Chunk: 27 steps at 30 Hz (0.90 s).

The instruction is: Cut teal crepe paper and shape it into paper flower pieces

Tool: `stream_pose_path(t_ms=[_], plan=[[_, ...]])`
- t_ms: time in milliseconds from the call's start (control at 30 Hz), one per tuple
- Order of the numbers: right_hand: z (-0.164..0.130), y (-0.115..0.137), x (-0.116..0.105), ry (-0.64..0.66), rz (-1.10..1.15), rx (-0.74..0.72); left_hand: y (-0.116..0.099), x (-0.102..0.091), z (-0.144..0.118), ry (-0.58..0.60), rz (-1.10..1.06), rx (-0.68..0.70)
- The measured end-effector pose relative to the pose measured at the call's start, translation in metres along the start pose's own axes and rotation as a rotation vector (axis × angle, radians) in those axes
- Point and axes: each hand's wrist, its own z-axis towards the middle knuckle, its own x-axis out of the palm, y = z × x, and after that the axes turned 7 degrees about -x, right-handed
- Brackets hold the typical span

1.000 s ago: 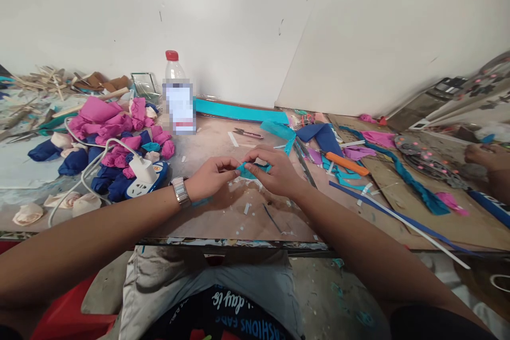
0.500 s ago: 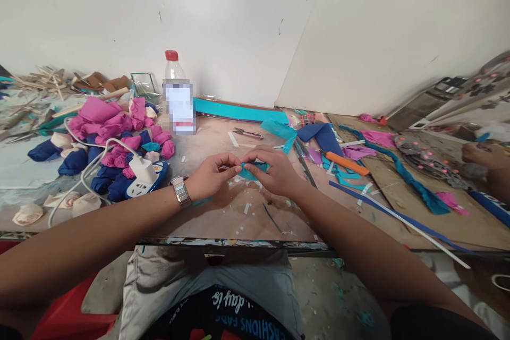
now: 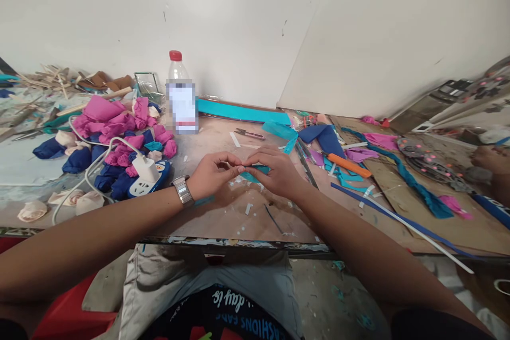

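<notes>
Over the near middle of the table, my left hand (image 3: 217,172) and my right hand (image 3: 273,171) meet at the fingertips. Both pinch a small teal strip (image 3: 257,174) that looks like crepe paper or thin cloth. Its left end is hidden between the fingers, while a piece of it shows under my right fingers and thumb. Behind my hands lies a small pair of snips (image 3: 249,134). A longer teal strip (image 3: 281,130) lies folded just beyond my right hand.
Pink, blue and cream rolled flowers (image 3: 103,111) are heaped at left beside a power strip (image 3: 141,186) with a white cable. A red-capped bottle (image 3: 178,70) stands behind. To the right lie an orange-handled cutter (image 3: 348,164) and a white stick (image 3: 422,236). Another person's hand (image 3: 488,159) shows far right.
The fingertips have shifted slightly on the teal strip, and less of it shows above my right thumb. The whole view has moved a little, so the table things sit slightly further right.
</notes>
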Motion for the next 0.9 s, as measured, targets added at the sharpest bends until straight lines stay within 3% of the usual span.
stream_pose_path(t_ms=[200,500,900], plan=[[-0.0009,-0.0012,0.0016,-0.02,-0.016,0.023,0.0005,-0.0011,0.0011,-0.017,0.034,0.069],[0.0014,0.0059,-0.0016,-0.094,0.0,-0.007,-0.0004,0.0001,0.0028,-0.016,-0.114,0.098],[-0.0012,0.0001,0.0029,-0.109,-0.021,0.015,0.0044,0.0,0.0042,-0.048,-0.006,0.144]])
